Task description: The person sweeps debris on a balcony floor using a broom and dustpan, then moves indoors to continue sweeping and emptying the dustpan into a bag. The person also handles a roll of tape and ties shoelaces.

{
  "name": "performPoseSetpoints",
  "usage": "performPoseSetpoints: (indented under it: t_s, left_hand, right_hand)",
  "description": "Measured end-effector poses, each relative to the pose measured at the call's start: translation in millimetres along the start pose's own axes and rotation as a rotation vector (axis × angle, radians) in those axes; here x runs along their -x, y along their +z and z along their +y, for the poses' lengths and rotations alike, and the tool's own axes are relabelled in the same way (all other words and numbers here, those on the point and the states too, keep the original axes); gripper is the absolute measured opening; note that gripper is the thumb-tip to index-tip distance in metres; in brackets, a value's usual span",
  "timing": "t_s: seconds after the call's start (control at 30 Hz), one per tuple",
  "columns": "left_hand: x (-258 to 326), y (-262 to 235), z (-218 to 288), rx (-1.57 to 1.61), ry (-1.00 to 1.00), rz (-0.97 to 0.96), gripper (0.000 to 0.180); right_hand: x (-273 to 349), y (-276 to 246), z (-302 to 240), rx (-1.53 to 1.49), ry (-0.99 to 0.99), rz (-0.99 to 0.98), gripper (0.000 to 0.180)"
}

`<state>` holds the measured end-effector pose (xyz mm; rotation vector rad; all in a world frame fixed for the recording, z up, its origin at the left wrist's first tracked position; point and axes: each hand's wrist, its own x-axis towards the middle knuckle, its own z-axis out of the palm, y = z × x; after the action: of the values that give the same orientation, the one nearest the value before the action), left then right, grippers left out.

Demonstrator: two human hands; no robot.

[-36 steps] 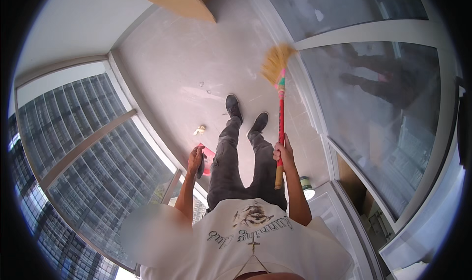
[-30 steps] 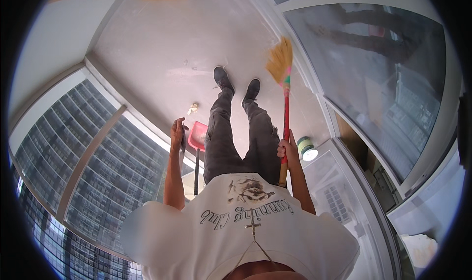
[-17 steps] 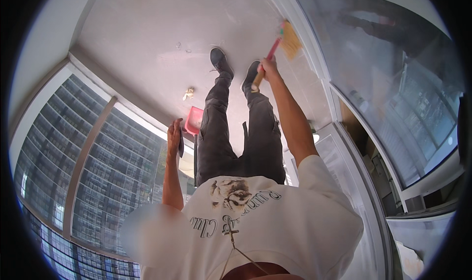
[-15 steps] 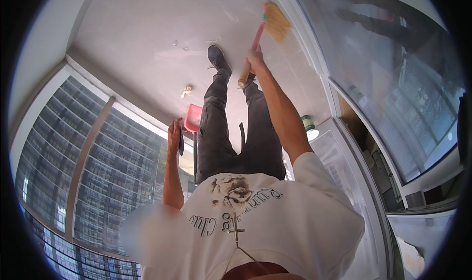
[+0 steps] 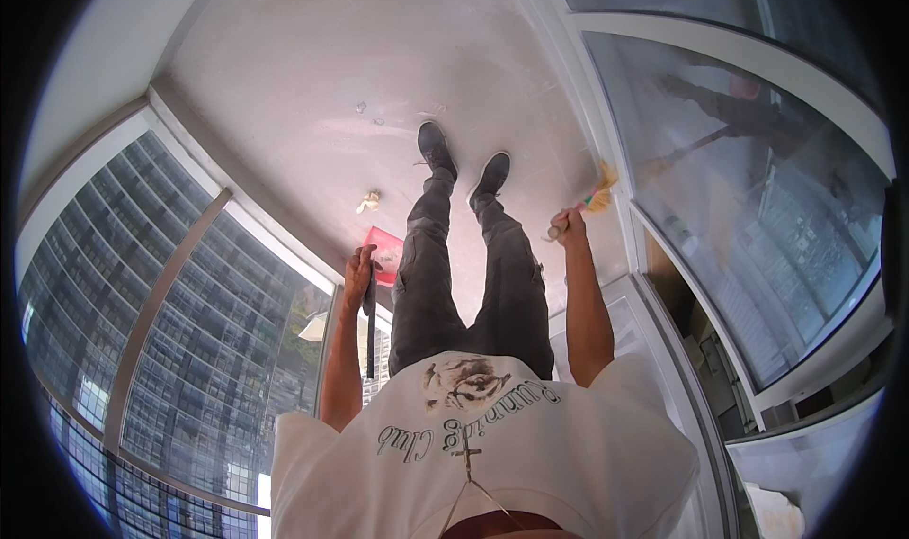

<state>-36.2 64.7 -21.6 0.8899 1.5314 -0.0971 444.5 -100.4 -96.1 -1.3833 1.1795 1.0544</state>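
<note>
The right hand [image 5: 571, 224] clasps a yellow straw-bristled broom [image 5: 604, 188], its long axis slanting forward-right from the fist, while the left hand [image 5: 359, 274], hold unclear, is nearest the pinkish-red plastic dustpan [image 5: 385, 253].

1. Dark grey long cloth trousers [image 5: 428, 288]: dull and wrinkly.
2. Left of the trousers, a pinkish-red tray-shaped plastic dustpan [image 5: 386, 252]: smooth.
3. Right of the trousers, a yellow fan-shaped straw-like broom [image 5: 603, 194]: rough and scratchy.
4. Far right of the trousers, a big dark glass pane [image 5: 729, 174]: shiny like a mirror.
5. Around the trousers, a pale grey floor [image 5: 454, 51]: smooth, a bit shiny.
</note>
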Motion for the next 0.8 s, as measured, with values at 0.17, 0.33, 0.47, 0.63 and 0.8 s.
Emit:
performPoseSetpoints:
  t_s: [0.17, 0.33, 0.47, 0.63, 0.8]
  left_hand:
    - [-0.9, -9.1, 9.6, -0.064, 0.028, 0.051, 0.05]
    - [-0.6, -21.4, 23.6, -0.093, -0.053, 0.073, 0.051]
    - [-0.5, -27.0, 27.9, -0.04, 0.02, 0.077, 0.05]
    - [-9.3, -15.1, 25.9, 0.047, 0.03, 0.089, 0.048]
    - [-11.0, 1.6, 24.9, 0.116, -0.059, 0.038, 0.048]
  right_hand:
    - [-64.4, 244.0, 61.3, 0.401, -0.302, -0.406, 0.02]
    - [16.4, 342.7, 99.0, 0.723, -0.294, -0.641, 0.067]
    - [101.6, 241.4, 65.1, 0.964, -0.451, -0.579, 0.08]
    - [94.0, 174.4, 63.2, 0.93, -0.468, -0.191, 0.083]
    - [43.0, 221.6, 154.6, 0.94, -0.031, -0.412, 0.086]
